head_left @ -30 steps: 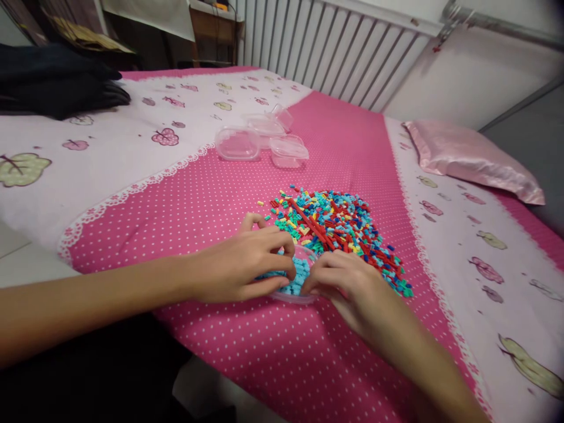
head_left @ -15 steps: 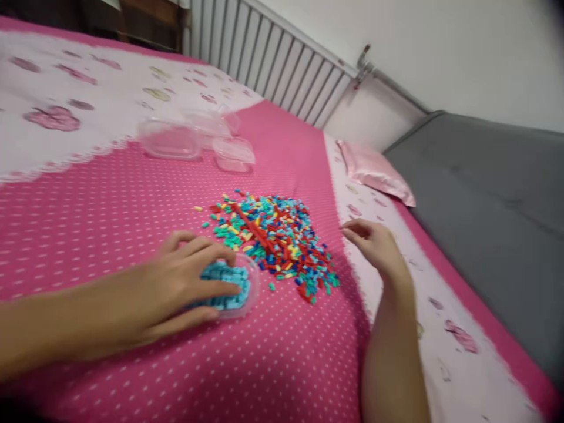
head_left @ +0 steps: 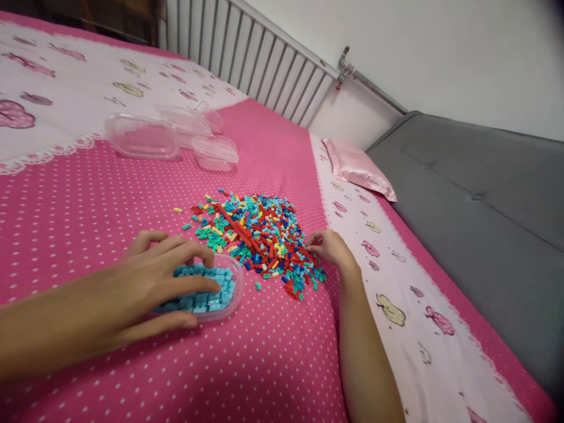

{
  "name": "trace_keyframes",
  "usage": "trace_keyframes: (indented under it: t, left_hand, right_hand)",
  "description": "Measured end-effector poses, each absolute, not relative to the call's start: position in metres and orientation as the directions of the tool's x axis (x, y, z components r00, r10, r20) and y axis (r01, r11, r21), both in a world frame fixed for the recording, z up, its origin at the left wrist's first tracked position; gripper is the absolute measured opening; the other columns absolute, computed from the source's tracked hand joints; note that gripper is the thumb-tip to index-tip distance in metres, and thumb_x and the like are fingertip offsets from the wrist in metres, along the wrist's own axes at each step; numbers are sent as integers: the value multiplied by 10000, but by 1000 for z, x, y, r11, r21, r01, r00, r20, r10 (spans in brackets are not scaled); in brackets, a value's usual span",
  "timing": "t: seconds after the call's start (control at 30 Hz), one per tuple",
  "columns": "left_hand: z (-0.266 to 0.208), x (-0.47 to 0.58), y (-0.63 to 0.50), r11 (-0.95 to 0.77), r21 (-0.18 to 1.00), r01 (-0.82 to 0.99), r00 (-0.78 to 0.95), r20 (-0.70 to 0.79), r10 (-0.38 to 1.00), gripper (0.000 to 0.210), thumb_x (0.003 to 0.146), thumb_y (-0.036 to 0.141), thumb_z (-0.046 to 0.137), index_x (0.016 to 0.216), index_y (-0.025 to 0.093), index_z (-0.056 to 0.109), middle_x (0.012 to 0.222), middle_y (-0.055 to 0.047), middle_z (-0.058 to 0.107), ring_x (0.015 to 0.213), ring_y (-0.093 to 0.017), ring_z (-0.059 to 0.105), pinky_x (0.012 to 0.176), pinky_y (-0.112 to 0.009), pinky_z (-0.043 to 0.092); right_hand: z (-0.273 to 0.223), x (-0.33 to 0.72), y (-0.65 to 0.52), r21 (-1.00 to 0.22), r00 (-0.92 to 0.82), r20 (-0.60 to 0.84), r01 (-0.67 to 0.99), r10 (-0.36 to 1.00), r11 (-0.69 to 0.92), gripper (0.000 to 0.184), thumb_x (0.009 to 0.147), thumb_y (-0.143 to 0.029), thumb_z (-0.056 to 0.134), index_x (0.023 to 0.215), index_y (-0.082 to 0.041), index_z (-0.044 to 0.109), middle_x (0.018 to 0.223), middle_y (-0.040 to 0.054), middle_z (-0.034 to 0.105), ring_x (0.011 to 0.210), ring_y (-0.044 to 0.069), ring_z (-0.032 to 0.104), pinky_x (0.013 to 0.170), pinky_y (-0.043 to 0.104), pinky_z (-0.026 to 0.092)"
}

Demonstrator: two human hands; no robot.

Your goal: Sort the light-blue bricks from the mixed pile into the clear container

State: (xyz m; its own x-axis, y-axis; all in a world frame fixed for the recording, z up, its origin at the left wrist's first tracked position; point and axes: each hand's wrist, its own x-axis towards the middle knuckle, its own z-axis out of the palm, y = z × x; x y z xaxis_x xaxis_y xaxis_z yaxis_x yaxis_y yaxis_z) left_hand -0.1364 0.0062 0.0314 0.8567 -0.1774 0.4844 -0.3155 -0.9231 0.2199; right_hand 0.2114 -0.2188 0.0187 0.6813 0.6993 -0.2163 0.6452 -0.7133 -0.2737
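Light blue toy bricks fill a clear oval plastic container on the bed. Over it lies my left hand, fingers spread, with fingertips on or just above the bricks and the thumb beside the near rim. To the right of the container is a loose heap of small toy bricks in red, blue, green, yellow and light blue, with long red strips among them. My right hand is at the heap's right edge, thumb and fingers pinched together; whatever is between the fingertips is too small to make out.
Several clear plastic containers stand farther back on the pink dotted bedsheet. A pink pillow lies by the grey padded headboard. White metal railings line the far side.
My right hand has moved in from beyond the heap to its right edge. My left hand stays over the container of light blue bricks. The camera view has shifted a little to the right.
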Motion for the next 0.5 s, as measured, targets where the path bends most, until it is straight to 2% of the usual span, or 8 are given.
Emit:
trace_keyframes:
  t: [0.1,0.23,0.3,0.4,0.43,0.5]
  left_hand:
    - [42,-138,9,-913,190,-362,875,407,-262,306,984,463,593,1260,345,650,1249,-22,639,1123,-239,539,996,-359,262]
    - [51,-140,10,-913,257,-318,904,373,-210,324,964,506,623,1237,334,650,1257,-49,611,1132,-254,543,986,-381,292]
    - [51,-141,13,-909,293,-295,913,367,-178,313,990,503,581,1246,332,641,1247,-44,600,1119,-243,531,985,-379,278]
    - [49,-142,19,-904,372,-212,932,355,-72,296,1048,474,470,1254,340,634,1210,-29,586,1099,-226,513,951,-369,270]
    - [49,-143,22,-900,393,-187,936,351,-42,299,1058,465,445,1251,337,634,1208,-27,579,1102,-224,509,939,-368,268]
    - [48,-143,26,-897,412,-159,941,339,-11,298,1065,448,429,1228,317,642,1208,-32,572,1114,-223,505,924,-371,265]
  right_hand:
    - [16,209,-219,-280,674,-208,653,709,-704,365,977,-377,642,1285,-182,615,1291,96,644,1078,232,666,902,452,580]
    - [19,207,-223,-304,675,-154,663,722,-684,346,980,-383,640,1261,-182,626,1266,87,654,1045,218,673,873,427,589]
    - [24,206,-226,-323,675,-105,672,731,-666,271,959,-368,665,1137,-163,677,1123,67,704,920,185,687,803,375,589]
    - [39,198,-228,-365,669,15,696,743,-619,96,823,-255,727,797,-164,717,754,27,724,670,153,648,676,309,531]
    - [46,192,-227,-384,662,68,708,746,-593,61,776,-226,717,744,-175,710,695,21,716,650,160,645,669,310,514]
    - [60,173,-222,-428,631,166,739,758,-521,54,754,-238,686,761,-191,711,732,24,735,718,189,681,724,327,515]
